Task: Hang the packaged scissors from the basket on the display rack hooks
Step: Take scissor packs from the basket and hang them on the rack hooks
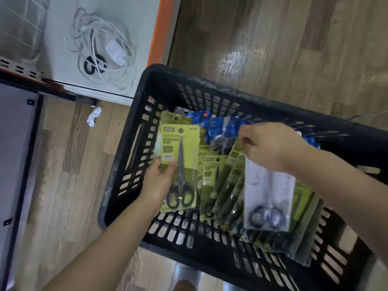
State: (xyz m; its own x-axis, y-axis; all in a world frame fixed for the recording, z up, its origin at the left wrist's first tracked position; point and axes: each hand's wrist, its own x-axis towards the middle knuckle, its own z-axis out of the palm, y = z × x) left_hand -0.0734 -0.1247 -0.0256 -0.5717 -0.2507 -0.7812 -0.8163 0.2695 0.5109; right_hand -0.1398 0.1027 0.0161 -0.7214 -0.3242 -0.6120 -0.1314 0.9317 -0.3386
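- the black plastic basket (134, 148) stands on a wood-look floor (283, 38), its latticed walls open to view.
- the left hand (159, 181) grips a green scissors pack (180, 164) by its lower left edge, thumb pressed on the printed front, holding it face up over the basket's left side.
- the right hand (270, 148) pinches the top of a second pack (268, 196), which hangs down with its pale back turned to the camera, black handles showing through.
- more green scissors packs (222, 185) lie stacked in the basket between and under the two held ones.
- blue packets (220, 127) lie at the basket's far end.
- a tangle of white cable (100, 49) rests on a pale shelf base (136, 17) with an orange edge, beyond the basket.
- a crumpled white scrap (94, 116) lies on the floor beside that base.
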